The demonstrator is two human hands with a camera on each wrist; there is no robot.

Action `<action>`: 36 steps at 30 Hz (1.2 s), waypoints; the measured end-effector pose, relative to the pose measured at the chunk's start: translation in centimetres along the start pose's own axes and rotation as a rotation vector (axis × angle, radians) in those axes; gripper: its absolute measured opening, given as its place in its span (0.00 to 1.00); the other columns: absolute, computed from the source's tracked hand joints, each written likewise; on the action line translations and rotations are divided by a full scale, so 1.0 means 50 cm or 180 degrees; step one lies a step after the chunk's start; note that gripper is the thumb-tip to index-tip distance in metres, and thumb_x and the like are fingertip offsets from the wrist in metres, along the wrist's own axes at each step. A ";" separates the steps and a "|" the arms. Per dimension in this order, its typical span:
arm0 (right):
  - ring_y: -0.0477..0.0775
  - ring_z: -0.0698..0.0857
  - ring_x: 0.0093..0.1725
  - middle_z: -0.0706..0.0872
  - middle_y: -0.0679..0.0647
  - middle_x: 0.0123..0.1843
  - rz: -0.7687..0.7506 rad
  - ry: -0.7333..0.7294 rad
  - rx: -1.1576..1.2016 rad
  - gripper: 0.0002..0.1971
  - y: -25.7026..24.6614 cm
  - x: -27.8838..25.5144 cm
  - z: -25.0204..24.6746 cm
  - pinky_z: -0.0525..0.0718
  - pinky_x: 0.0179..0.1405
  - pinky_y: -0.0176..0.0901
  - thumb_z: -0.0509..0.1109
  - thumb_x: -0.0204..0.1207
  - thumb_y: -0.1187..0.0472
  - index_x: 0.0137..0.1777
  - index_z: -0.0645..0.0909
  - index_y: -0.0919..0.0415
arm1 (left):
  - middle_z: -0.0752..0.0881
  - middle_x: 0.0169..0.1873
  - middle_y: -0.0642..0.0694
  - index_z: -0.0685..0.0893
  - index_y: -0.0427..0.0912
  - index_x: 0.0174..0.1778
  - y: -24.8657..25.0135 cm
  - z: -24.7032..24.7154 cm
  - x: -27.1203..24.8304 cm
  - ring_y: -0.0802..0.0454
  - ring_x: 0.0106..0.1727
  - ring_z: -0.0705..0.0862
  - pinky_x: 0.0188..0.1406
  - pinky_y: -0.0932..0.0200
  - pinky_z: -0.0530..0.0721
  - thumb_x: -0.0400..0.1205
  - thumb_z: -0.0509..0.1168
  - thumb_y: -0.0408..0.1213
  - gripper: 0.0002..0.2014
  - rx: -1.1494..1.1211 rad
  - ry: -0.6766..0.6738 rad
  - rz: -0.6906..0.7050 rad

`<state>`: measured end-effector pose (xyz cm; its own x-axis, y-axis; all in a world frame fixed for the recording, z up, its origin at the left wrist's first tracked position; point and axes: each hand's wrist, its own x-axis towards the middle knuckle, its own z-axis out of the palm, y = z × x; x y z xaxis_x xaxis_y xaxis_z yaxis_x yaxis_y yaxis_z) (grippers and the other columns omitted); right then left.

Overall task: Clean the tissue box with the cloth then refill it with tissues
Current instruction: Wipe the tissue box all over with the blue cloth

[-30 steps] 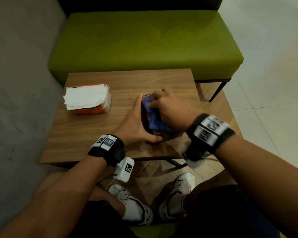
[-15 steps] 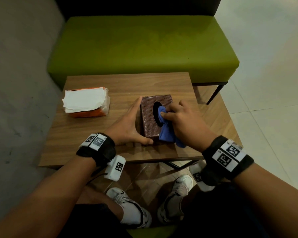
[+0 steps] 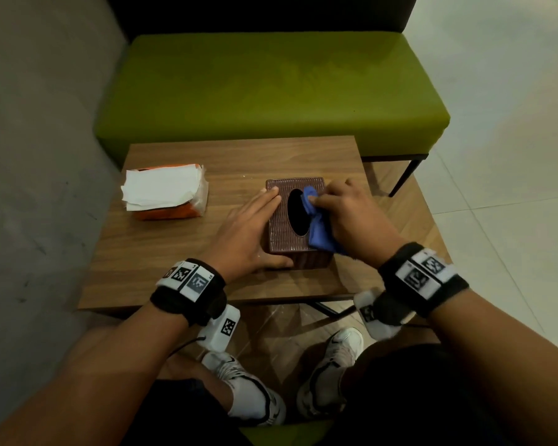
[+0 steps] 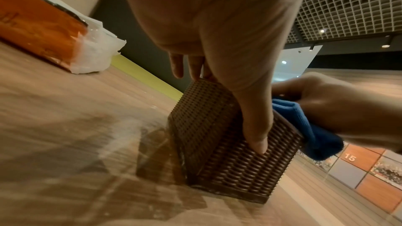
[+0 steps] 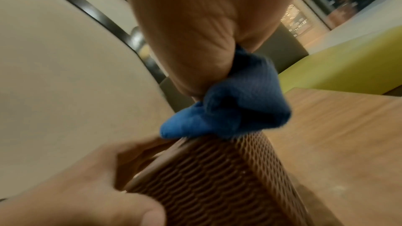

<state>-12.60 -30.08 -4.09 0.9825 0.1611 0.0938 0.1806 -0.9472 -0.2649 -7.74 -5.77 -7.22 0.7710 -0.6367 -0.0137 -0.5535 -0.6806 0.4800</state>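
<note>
At the left of the desk [image 3: 181, 252], in the head view, an orange pack of tissues [image 3: 165, 193] is seen with loose white sheets on top, well apart from everything else. Only in the left wrist view is the clear wrapping at the end of the pack made out.

Near the middle of the desk the brown woven tissue box [image 3: 295, 217] stands upright, its dark oval opening facing up. It is steadied by the left hand [image 3: 245, 233]: in the head view the straight fingers [image 3: 266, 196] are laid together along the box's left top edge, and the thumb is pressed against the near side. The thumb's contact with the woven wall is shown most plainly in the left wrist view, where the left hand [image 4: 217, 28] fills the top of the frame and the box [image 4: 230, 152] is seen from low at its corner.

To the right, the blue cloth [image 3: 318, 225] is bunched in the right hand [image 3: 355, 217], whose fingers are curled and clamped on it. In the head view the cloth lies on the box top beside the opening, one end at the opening's far rim. From the right wrist view the cloth [image 5: 226, 107] is seen hanging out below the right hand [image 5: 191, 28] and touching the box's upper edge; the opening is hidden there.

Behind the desk a green bench [image 3: 271, 91] is visible from the head view.
</note>
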 end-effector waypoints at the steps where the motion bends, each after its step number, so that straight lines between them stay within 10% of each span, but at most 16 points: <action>1: 0.64 0.77 0.55 0.86 0.59 0.59 0.0072 0.0035 0.0002 0.16 -0.002 0.009 0.002 0.79 0.47 0.55 0.68 0.81 0.67 0.65 0.89 0.57 | 0.56 0.95 0.50 0.58 0.43 0.95 -0.001 0.000 0.002 0.52 0.95 0.53 0.93 0.43 0.58 0.68 0.82 0.67 0.64 0.0026 0.0018 0.0031; 8: 0.55 0.77 0.58 0.84 0.54 0.69 -0.0685 -0.0204 0.0045 0.20 -0.035 -0.098 -0.024 0.77 0.51 0.44 0.71 0.80 0.61 0.72 0.86 0.52 | 0.56 0.95 0.50 0.58 0.43 0.95 -0.015 0.000 0.010 0.52 0.95 0.52 0.91 0.44 0.59 0.70 0.83 0.64 0.62 0.0025 -0.0022 0.0188; 14: 0.68 0.79 0.55 0.88 0.61 0.67 -0.0236 -0.0021 -0.0049 0.19 0.065 0.082 0.002 0.80 0.54 0.59 0.69 0.81 0.70 0.70 0.88 0.60 | 0.55 0.95 0.56 0.61 0.47 0.94 -0.029 -0.013 0.017 0.56 0.95 0.53 0.94 0.41 0.58 0.68 0.84 0.63 0.62 -0.0383 -0.0189 0.0150; 20: 0.68 0.78 0.54 0.83 0.62 0.55 0.0114 0.0256 -0.0157 0.15 0.033 0.014 0.010 0.82 0.47 0.65 0.68 0.81 0.66 0.65 0.87 0.62 | 0.71 0.84 0.52 0.68 0.50 0.90 -0.054 -0.005 -0.030 0.57 0.82 0.74 0.84 0.41 0.78 0.76 0.84 0.45 0.47 -0.1261 0.0536 -0.0425; 27: 0.61 0.77 0.55 0.77 0.59 0.57 0.0580 0.0405 0.0100 0.11 -0.066 -0.034 0.035 0.67 0.44 0.45 0.69 0.79 0.66 0.60 0.85 0.60 | 0.57 0.91 0.49 0.35 0.54 0.94 -0.039 0.066 -0.030 0.52 0.91 0.61 0.88 0.51 0.64 0.54 0.92 0.61 0.85 -0.1590 0.0409 -0.0867; 32: 0.57 0.77 0.61 0.75 0.56 0.65 -0.0288 -0.0032 0.0173 0.16 -0.073 -0.056 0.039 0.83 0.51 0.50 0.71 0.82 0.62 0.69 0.84 0.56 | 0.73 0.83 0.50 0.54 0.47 0.91 -0.048 0.074 -0.012 0.66 0.78 0.76 0.77 0.70 0.75 0.58 0.94 0.42 0.71 -0.2047 0.0569 -0.0844; 36: 0.57 0.76 0.57 0.76 0.55 0.59 0.0519 0.0486 0.0133 0.10 -0.014 -0.033 0.019 0.82 0.52 0.55 0.70 0.82 0.61 0.61 0.86 0.57 | 0.73 0.80 0.54 0.59 0.46 0.87 -0.050 0.075 -0.005 0.63 0.78 0.75 0.75 0.73 0.74 0.60 0.93 0.42 0.64 -0.1950 0.0648 -0.0840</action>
<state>-14.29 -29.42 -4.95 0.9810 -0.0401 0.1899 0.0249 -0.9444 -0.3278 -7.73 -5.24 -11.69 0.9321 -0.3568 -0.0620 -0.1083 -0.4381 0.8924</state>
